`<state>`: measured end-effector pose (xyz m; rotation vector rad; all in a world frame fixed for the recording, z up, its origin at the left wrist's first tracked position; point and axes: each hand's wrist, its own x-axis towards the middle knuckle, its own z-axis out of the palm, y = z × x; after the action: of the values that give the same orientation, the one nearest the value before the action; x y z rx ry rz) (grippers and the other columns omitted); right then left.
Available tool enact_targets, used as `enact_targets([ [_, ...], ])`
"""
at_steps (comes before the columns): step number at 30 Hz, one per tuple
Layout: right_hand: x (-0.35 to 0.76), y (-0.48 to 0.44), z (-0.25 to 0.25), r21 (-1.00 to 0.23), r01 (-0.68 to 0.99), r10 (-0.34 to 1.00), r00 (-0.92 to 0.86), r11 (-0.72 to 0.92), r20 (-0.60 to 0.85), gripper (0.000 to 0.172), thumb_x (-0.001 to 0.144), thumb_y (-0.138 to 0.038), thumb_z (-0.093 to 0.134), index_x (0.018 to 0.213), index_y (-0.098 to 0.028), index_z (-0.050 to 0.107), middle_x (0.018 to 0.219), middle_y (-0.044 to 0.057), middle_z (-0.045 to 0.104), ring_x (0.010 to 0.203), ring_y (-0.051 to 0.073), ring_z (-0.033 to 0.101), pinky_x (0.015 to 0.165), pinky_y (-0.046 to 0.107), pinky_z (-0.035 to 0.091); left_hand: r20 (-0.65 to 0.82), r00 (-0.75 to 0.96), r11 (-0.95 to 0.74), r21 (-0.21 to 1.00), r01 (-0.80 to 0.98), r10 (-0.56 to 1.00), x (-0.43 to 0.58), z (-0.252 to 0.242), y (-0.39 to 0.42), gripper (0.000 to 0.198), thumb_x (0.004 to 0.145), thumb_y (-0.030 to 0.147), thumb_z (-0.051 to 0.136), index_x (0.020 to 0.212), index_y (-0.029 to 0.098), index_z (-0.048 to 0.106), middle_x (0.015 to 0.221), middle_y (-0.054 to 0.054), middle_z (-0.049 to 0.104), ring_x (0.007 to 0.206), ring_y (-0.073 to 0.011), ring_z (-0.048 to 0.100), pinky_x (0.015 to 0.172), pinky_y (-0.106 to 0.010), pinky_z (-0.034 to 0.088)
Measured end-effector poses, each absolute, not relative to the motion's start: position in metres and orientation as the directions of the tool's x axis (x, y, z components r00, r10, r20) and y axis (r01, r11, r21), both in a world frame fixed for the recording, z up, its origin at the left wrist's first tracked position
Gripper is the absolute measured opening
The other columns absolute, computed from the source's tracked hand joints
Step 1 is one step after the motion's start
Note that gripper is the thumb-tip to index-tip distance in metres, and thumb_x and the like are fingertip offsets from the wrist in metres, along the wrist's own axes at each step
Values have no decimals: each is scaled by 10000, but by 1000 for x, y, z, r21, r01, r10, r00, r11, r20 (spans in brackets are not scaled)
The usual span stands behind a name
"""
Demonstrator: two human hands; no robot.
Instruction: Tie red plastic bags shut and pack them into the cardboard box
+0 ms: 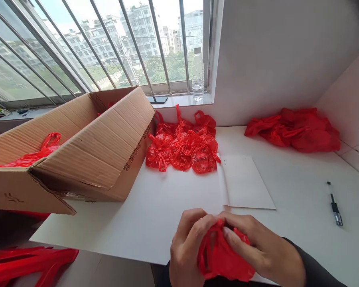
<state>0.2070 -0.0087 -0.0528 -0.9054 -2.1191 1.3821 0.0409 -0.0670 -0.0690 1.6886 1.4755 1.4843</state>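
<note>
Close to the front edge of the white table, both my hands grip a red plastic bag (227,259). My left hand (188,247) is closed on the bag's left upper part, its fingers curled over the top. From the right, my right hand (257,243) pinches the bag's upper edge, with the thumb pressed on the plastic. Whatever the bag contains is hidden. Farther back on the table sit several knotted red plastic bags (182,145), packed side by side in rows.
A large open cardboard box (92,143) with red bags inside stands at the left. A notepad (248,181) lies beside the knotted bags, and a pen (335,207) lies to the right. Loose red bags (296,129) are heaped by the wall. A water bottle (198,75) stands on the windowsill.
</note>
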Motion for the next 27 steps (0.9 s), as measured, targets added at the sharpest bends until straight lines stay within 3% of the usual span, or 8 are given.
enact_targets([
  [3,207,-3,-49,-938,284,757,-653,200,-36,224,995,-345,394,904,-220,556,833,1,635,739,146,576,698,279,483,495,-21,-429,773,468,869,35,-73,-63,392,942,135,557,1277,323,638,1079,-45,622,964,-166,638,800,-238,527],
  [8,213,-7,-43,-968,199,864,-502,156,36,158,996,-357,404,974,-241,509,986,10,592,957,165,578,902,322,456,540,290,-593,554,585,790,21,-75,-54,558,976,156,484,1519,200,363,1405,-142,532,1335,-268,442,1075,-387,432],
  [13,230,-7,-59,-917,387,929,-366,96,-57,221,1003,-436,393,943,-252,498,806,-19,515,733,147,499,583,266,398,461,320,-540,498,679,828,3,-92,-63,544,1011,206,382,1542,136,291,1528,-151,423,1429,-289,339,1152,-444,350],
  [16,249,0,-83,-876,482,962,-252,34,-102,242,988,-484,423,948,-261,507,804,-19,519,729,152,471,521,269,332,417,274,-456,440,773,867,-17,-110,-77,525,1013,172,356,1536,179,313,1525,-105,442,1441,-264,331,1161,-435,347],
  [19,261,4,-99,-886,463,959,-231,-39,-163,251,984,-501,441,967,-268,532,834,-24,562,783,155,516,669,291,420,319,222,-358,473,805,922,-26,-119,-88,477,1047,298,271,1506,227,379,1548,-66,416,1458,-261,307,1152,-438,366],
  [22,255,-2,-98,-924,370,944,-263,-94,-201,251,987,-504,445,1089,-297,545,950,-19,633,896,166,595,830,331,469,351,219,-379,496,781,910,-12,-118,-92,612,1032,474,130,1531,177,324,1587,-105,342,1476,-306,270,1161,-492,343],
  [24,243,-13,-97,-931,365,958,-263,-10,-113,213,991,-469,457,1070,-303,565,1043,-6,638,1035,182,596,921,353,462,396,252,-421,430,799,883,6,-119,-91,671,1019,521,166,1552,122,247,1606,-143,288,1482,-335,247,1185,-532,282],
  [27,222,-34,-109,-876,427,944,-317,226,89,115,991,-371,477,1005,-282,547,1236,21,582,1284,202,474,1057,383,412,346,336,-442,294,848,876,30,-131,-90,650,1026,483,246,1548,95,239,1616,-135,269,1492,-324,225,1217,-527,186],
])
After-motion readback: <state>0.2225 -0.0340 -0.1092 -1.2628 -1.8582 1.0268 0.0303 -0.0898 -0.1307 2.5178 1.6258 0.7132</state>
